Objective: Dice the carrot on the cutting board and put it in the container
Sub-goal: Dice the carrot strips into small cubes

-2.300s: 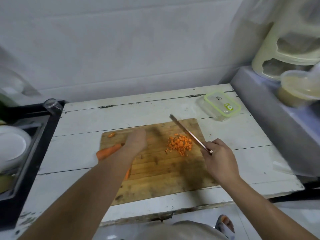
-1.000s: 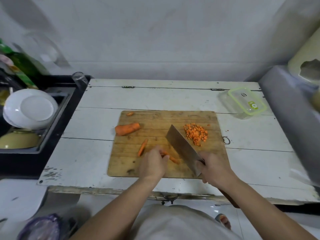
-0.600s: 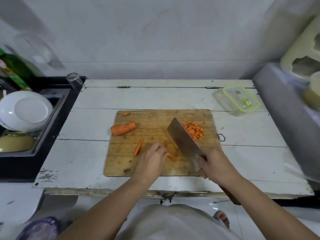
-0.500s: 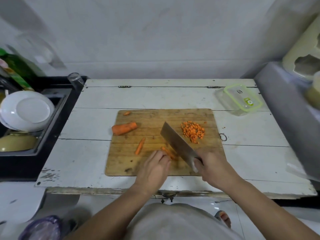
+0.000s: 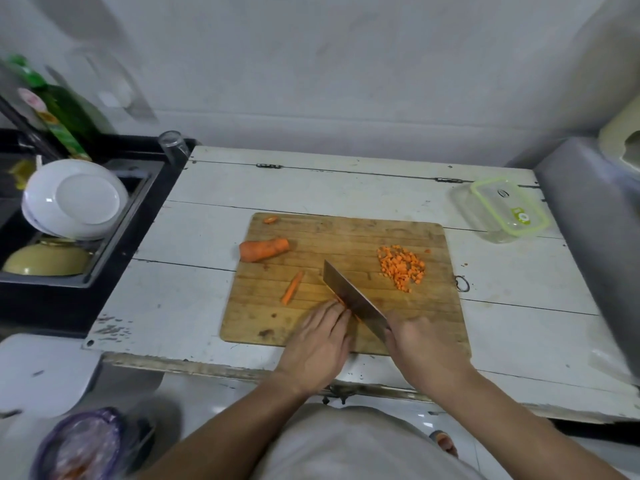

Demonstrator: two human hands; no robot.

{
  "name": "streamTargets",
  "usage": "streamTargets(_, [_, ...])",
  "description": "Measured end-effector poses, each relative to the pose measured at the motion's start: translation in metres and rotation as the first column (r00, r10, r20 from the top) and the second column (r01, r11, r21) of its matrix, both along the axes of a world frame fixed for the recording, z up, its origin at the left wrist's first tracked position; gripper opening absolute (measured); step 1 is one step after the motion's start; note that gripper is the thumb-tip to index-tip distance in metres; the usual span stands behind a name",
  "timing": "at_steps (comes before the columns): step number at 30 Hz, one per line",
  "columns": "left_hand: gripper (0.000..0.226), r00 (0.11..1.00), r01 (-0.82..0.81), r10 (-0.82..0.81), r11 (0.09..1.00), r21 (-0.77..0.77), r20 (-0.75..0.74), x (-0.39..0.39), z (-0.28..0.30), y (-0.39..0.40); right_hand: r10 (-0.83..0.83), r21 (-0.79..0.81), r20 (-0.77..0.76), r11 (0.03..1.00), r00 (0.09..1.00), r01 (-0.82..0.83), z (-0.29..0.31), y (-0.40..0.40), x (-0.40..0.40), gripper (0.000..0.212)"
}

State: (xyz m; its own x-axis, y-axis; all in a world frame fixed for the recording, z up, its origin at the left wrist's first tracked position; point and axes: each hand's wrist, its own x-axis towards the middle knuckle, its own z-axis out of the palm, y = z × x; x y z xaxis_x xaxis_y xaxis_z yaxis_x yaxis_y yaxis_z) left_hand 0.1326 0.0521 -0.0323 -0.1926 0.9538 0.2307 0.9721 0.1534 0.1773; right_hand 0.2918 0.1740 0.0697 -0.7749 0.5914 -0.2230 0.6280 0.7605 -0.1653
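In the head view, both forearms reach up from the bottom of the frame onto the cutting board [image 5: 346, 271] at centre. The right hand [image 5: 420, 341] is curled round the handle of a cleaver [image 5: 353, 299], whose blade slants up and to the left across the board. The left hand [image 5: 320, 337] lies just left of the blade, fingers bent down onto thin carrot strips [image 5: 343, 304] that show only as a sliver of orange at the fingertips; how firmly it pins them cannot be told.

A loose strip [image 5: 292, 287] lies left of the blade, a thick carrot stub [image 5: 264, 250] sits near the board's left edge, and a small end slice [image 5: 270, 220] lies in its upper left corner. A heap of diced carrot [image 5: 401, 266] rests on the right part of the board.

The container [image 5: 500, 211], clear with a green-rimmed lid on it, stands on the white table [image 5: 194, 237] at upper right; no carrot shows inside. At the left, white plates [image 5: 74, 199] and a yellow bowl [image 5: 46, 259] sit in a dark sink [image 5: 138, 216].
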Motion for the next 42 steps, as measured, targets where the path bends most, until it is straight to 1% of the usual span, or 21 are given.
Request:
streamTargets(4, [0.049, 0.999, 0.029, -0.03, 0.999, -0.029, -0.03, -0.002, -0.004, -0.001, 0.011, 0.104, 0.071, 0.994, 0.997, -0.018, 0.002, -0.01, -0.003, 0.009])
streamTargets(7, [0.049, 0.998, 0.038, -0.04, 0.999, -0.038, -0.055, -0.001, -0.005, -0.001, 0.041, 0.142, 0.039, 0.989, 0.998, -0.046, -0.001, -0.013, -0.001, 0.011])
streamTargets(8, [0.049, 0.998, 0.038, -0.04, 0.999, -0.039, -0.057, -0.001, -0.004, -0.001, 0.05, 0.167, 0.018, 0.985, 0.999, -0.052, -0.002, -0.013, 0.0, 0.015])
streamTargets(11, [0.05, 0.998, 0.043, -0.045, 0.998, -0.052, -0.046, -0.001, -0.003, -0.001, 0.092, 0.184, 0.026, 0.978, 0.995, -0.095, 0.001, -0.014, 0.001, 0.042])
streamTargets(12, [0.05, 0.998, 0.043, -0.046, 0.997, -0.06, -0.043, -0.002, -0.003, -0.001, 0.092, 0.191, 0.009, 0.977, 0.996, -0.092, 0.001, -0.015, 0.002, 0.048])
streamTargets(18, [0.05, 0.999, 0.047, -0.048, 0.996, -0.07, -0.021, -0.004, -0.001, 0.0, 0.082, 0.155, 0.025, 0.984, 0.996, -0.085, 0.007, -0.016, 0.001, 0.054])
streamTargets(20, [0.05, 0.999, 0.042, -0.043, 0.996, -0.073, -0.017, -0.003, 0.0, -0.001, 0.076, 0.178, 0.038, 0.981, 0.996, -0.082, 0.004, -0.014, 0.004, 0.054])
streamTargets(21, [0.05, 0.999, 0.041, -0.042, 0.996, -0.078, -0.012, -0.003, 0.0, -0.001, 0.07, 0.181, 0.073, 0.98, 0.995, -0.082, 0.003, -0.013, 0.005, 0.064])
streamTargets(23, [0.051, 0.999, 0.043, -0.044, 0.995, -0.088, -0.009, -0.003, 0.001, -0.001, 0.121, 0.163, 0.118, 0.977, 0.986, -0.139, 0.003, -0.013, 0.008, 0.097])
streamTargets(24, [0.051, 0.999, 0.047, -0.048, 0.994, -0.094, -0.008, -0.004, 0.002, -0.001, 0.161, 0.169, 0.108, 0.97, 0.981, -0.177, 0.003, -0.015, 0.009, 0.104])
streamTargets(26, [0.052, 0.999, 0.054, -0.055, 0.993, -0.102, 0.0, -0.004, 0.003, 0.0, 0.191, 0.146, 0.061, 0.969, 0.98, -0.198, 0.006, -0.019, 0.01, 0.106])
streamTargets(28, [0.052, 0.998, 0.06, -0.061, 0.993, -0.102, -0.001, -0.004, 0.004, 0.0, 0.175, 0.141, 0.076, 0.973, 0.982, -0.184, 0.007, -0.021, 0.006, 0.107])
streamTargets(30, [0.051, 0.998, 0.062, -0.063, 0.993, -0.099, -0.008, -0.004, 0.004, 0.0, 0.133, 0.108, 0.099, 0.984, 0.986, -0.144, 0.005, -0.022, 0.005, 0.106])
streamTargets(31, [0.051, 0.998, 0.06, -0.061, 0.994, -0.095, -0.011, -0.004, 0.003, 0.0, 0.102, 0.101, 0.11, 0.988, 0.989, -0.113, 0.006, -0.024, 0.004, 0.1])
streamTargets(32, [0.05, 0.998, 0.055, -0.057, 0.994, -0.09, -0.014, -0.004, 0.002, 0.0, 0.072, 0.097, 0.123, 0.992, 0.99, -0.085, 0.008, -0.024, 0.002, 0.088])
streamTargets(34, [0.048, 0.999, 0.05, -0.051, 0.996, -0.078, -0.018, -0.004, 0.001, -0.001, 0.032, 0.083, 0.146, 0.996, 0.989, -0.044, 0.012, -0.024, -0.001, 0.043])
streamTargets(35, [0.048, 0.999, 0.05, -0.051, 0.996, -0.071, -0.019, -0.004, 0.001, -0.001, 0.022, 0.07, 0.142, 0.997, 0.99, -0.032, 0.014, -0.024, -0.002, 0.029])
streamTargets(36, [0.047, 0.998, 0.051, -0.053, 0.997, -0.063, -0.02, -0.004, 0.001, 0.0, 0.025, 0.061, 0.143, 0.998, 0.989, -0.034, 0.016, -0.024, -0.002, 0.026])
streamTargets(38, [0.046, 0.998, 0.057, -0.059, 0.997, -0.052, -0.023, -0.004, 0.002, 0.0, 0.037, 0.04, 0.158, 0.998, 0.987, -0.044, 0.018, -0.026, 0.0, 0.029])
streamTargets(42, [0.047, 0.996, 0.08, -0.082, 0.995, -0.059, -0.042, -0.007, 0.003, -0.001, 0.061, 0.049, 0.15, 0.996, 0.987, -0.069, 0.021, -0.028, 0.0, 0.035])
